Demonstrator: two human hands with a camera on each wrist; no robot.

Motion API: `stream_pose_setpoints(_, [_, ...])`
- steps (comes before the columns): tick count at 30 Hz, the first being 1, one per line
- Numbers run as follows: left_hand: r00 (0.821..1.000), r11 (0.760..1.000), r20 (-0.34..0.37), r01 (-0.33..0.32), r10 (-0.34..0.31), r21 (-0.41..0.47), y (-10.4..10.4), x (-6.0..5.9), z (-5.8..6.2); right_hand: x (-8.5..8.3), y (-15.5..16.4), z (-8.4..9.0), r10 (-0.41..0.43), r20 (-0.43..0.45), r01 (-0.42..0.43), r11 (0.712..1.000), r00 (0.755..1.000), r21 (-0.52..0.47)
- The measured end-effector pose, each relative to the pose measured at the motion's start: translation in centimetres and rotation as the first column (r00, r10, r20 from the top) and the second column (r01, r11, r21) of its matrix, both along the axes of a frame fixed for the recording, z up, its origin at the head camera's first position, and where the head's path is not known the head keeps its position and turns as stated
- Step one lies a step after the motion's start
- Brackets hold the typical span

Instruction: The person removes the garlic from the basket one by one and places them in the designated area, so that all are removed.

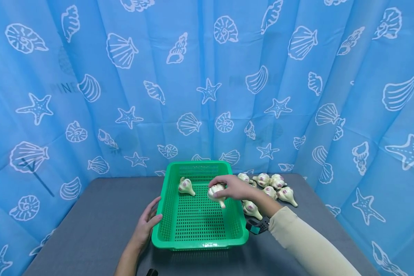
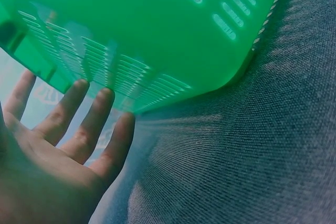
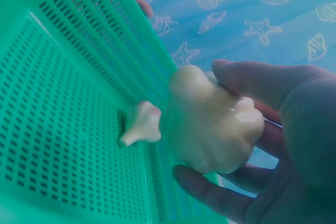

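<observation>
A garlic bulb is in my right hand, held between thumb and fingers over the right part of a green plastic basket. Its stem points down toward the basket floor in the head view. Another garlic bulb lies inside the basket at the far left. My left hand is at the basket's left side, its thumb by the rim. The left wrist view shows the fingers of this hand extended along the slotted outer wall, fingertips right at it.
Several more garlic bulbs lie in a group on the grey tabletop, right of the basket. My right forearm passes over that side. A blue curtain with white shell prints hangs behind the table and along both sides.
</observation>
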State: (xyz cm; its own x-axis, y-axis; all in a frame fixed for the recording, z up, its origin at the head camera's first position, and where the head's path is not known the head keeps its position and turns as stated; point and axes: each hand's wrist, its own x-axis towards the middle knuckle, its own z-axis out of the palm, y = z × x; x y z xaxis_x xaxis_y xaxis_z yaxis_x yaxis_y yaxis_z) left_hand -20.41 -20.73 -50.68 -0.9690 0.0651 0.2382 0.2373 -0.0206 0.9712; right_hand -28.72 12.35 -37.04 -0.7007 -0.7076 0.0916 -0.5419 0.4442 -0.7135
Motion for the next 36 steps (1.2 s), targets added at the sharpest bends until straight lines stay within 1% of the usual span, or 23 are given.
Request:
stream_pose_setpoints(3, [1.000,1.000,-0.015,0.007,-0.007,0.005,-0.1,0.0,-0.1,-0.3,1.0,-0.2,-0.049,0.027,0.051,0.997,0.998,-0.059])
stream_pose_setpoints(5, [1.000,1.000,-0.018,0.013,-0.013,0.011,-0.1,0.0,-0.1,-0.4,1.6,-0.2,-0.085,0.055,0.091,0.991,0.995,-0.101])
stream_pose_setpoints(7, [1.000,1.000,-0.019,0.018,-0.018,0.012,-0.2,-0.1,-0.2,-0.4,2.3,-0.1,-0.120,0.064,0.128,0.983,0.991,-0.132])
stream_pose_setpoints(9, [1.000,1.000,-0.021,0.022,-0.021,0.011,-0.2,-0.1,-0.2,-0.3,2.9,-0.1,-0.165,0.048,0.171,0.974,0.985,-0.150])
stream_pose_setpoints(10, [1.000,1.000,-0.022,0.022,-0.022,0.011,-0.2,-0.1,-0.3,-0.3,3.3,0.0,-0.187,0.022,0.188,0.970,0.982,-0.154])
stream_pose_setpoints(11, [0.999,1.000,-0.024,0.021,-0.021,0.008,-0.2,-0.1,-0.3,0.1,3.5,0.3,-0.208,0.013,0.207,0.965,0.978,-0.163])
stream_pose_setpoints(13, [1.000,1.000,-0.023,0.017,-0.017,0.006,-0.2,-0.1,-0.3,0.0,4.3,0.2,-0.251,-0.021,0.244,0.953,0.968,-0.178])
stream_pose_setpoints(17, [1.000,1.000,-0.024,0.015,-0.015,-0.001,-0.2,-0.1,-0.3,-0.2,6.0,-0.3,-0.345,-0.074,0.325,0.924,0.936,-0.200])
stream_pose_setpoints(18, [1.000,1.000,-0.025,0.017,-0.017,-0.002,-0.2,-0.1,-0.3,-0.5,6.5,-0.8,-0.366,-0.100,0.341,0.918,0.925,-0.202])
stream_pose_setpoints(22, [0.999,1.000,-0.034,0.029,-0.029,0.002,-0.2,0.0,-0.2,-0.5,8.0,-1.1,-0.438,-0.137,0.404,0.888,0.889,-0.219])
stream_pose_setpoints(30, [0.999,0.999,-0.039,0.039,-0.037,0.028,-0.2,0.0,0.0,-0.5,10.4,-1.3,-0.537,-0.208,0.495,0.840,0.818,-0.223])
stream_pose_setpoints(36, [0.999,0.999,-0.024,0.034,-0.033,0.027,-0.2,-0.2,-0.2,-0.1,12.1,-2.1,-0.599,-0.222,0.551,0.798,0.769,-0.243])
